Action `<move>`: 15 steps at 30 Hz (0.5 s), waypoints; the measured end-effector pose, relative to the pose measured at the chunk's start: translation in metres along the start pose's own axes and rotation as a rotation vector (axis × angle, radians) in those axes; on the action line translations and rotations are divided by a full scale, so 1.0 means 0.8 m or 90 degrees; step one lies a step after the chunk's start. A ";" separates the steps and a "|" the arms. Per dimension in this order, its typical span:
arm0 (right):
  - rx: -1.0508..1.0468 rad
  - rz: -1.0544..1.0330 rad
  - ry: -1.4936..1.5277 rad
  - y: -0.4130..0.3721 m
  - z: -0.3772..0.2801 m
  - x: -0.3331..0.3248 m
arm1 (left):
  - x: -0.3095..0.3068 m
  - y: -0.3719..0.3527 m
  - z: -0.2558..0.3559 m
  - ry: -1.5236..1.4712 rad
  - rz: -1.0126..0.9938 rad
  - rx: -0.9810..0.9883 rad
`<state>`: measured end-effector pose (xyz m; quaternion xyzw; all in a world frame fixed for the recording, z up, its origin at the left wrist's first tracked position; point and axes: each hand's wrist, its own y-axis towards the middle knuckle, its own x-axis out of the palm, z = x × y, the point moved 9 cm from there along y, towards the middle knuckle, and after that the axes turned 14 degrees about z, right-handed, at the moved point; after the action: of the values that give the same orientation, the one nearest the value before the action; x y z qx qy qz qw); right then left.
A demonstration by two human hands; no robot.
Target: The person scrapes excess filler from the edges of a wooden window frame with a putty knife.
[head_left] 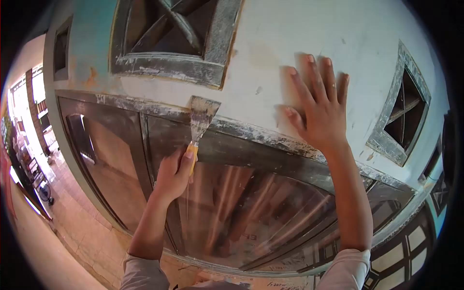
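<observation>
My left hand (175, 173) is wrapped round the yellow handle of a putty knife (203, 116). The knife points upward, its wide, stained blade over the worn top rail of the window frame (270, 137). My right hand (324, 108) lies spread on the pale wall (270, 29), fingers pointing up, with nothing in it. Above the blade is a dark vent frame (169, 67) with crossed bars and whitish smears along its lower edge.
A second crossed vent (403, 108) is at the right, and a small opening (61, 48) at the far left. Glass panes (251, 212) lie below the rail. A fan (45, 193) stands on the tiled floor (87, 222) at the left.
</observation>
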<state>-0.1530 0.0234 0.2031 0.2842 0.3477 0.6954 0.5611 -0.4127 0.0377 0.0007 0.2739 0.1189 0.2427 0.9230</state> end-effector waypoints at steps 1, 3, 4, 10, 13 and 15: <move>-0.002 -0.002 0.010 0.010 -0.009 0.003 | -0.002 0.002 -0.005 0.004 0.005 -0.008; -0.035 -0.001 -0.002 0.034 -0.027 0.006 | -0.010 0.005 -0.012 0.004 0.031 -0.015; -0.033 0.006 -0.006 0.042 -0.032 0.007 | -0.013 0.005 -0.022 0.012 0.017 -0.015; 0.007 0.029 0.007 0.041 -0.039 0.006 | -0.036 -0.003 -0.046 -0.015 0.038 -0.054; 0.018 0.032 -0.003 0.047 -0.039 0.006 | -0.047 -0.001 -0.047 -0.004 0.055 -0.045; 0.026 0.033 0.005 0.050 -0.041 0.007 | -0.051 -0.001 -0.054 -0.008 0.059 -0.056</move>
<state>-0.2034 0.0180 0.2153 0.3018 0.3568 0.7033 0.5357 -0.4624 0.0353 -0.0315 0.2397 0.0893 0.2883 0.9227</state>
